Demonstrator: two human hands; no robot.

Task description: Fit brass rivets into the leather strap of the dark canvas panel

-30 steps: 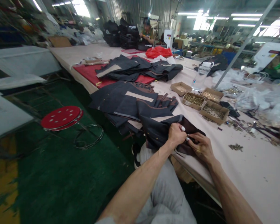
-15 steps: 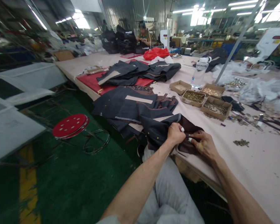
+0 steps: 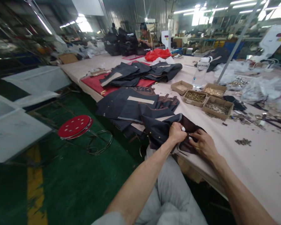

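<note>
My left hand (image 3: 176, 133) and my right hand (image 3: 203, 144) both pinch a dark blue and brown fabric piece (image 3: 159, 129) at the near edge of the long table (image 3: 253, 162). White tape wraps the fingertips where the two hands meet. The piece hangs partly over the table edge above my grey-trousered lap. Behind it lies a stack of similar dark fabric pieces (image 3: 131, 106) with tan strips.
Three cardboard trays of small metal parts (image 3: 194, 97) and a clear water bottle (image 3: 200, 75) stand past the fabric. Loose metal parts (image 3: 243, 142) lie to the right. A red stool (image 3: 75, 126) stands on the green floor at left. A person (image 3: 144, 34) works at the far end.
Both hands have stayed on the fabric with small finger shifts. The view has swung slightly, so the stool and table sit a little further right and higher.
</note>
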